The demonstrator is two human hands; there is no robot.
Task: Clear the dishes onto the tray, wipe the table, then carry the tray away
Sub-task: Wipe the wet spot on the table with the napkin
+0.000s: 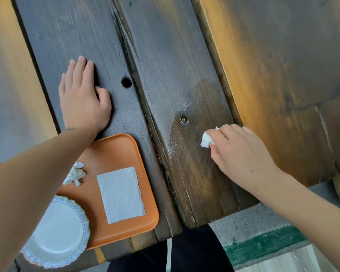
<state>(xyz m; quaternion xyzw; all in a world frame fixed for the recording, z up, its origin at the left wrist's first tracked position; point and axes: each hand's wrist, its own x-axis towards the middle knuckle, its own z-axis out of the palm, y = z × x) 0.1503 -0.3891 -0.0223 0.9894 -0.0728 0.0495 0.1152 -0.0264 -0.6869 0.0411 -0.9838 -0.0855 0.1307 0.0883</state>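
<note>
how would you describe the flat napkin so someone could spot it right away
Start at the orange tray on the near left of the dark wooden table. The flat napkin lies on the tray's right half, a smooth white rectangle. Unlike the crumpled tissue beside it and the round scalloped plate, it is unfolded, flat and straight-edged.

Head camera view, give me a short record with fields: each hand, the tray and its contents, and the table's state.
left hand: left hand flat on the wooden table, palm down, holding nothing
right hand: right hand pinches a crumpled tissue against the table
tray: orange tray at the near table edge
tray contents: white scalloped plate, flat napkin, second crumpled tissue
table state: glossy wiped patch beside the right hand
</note>
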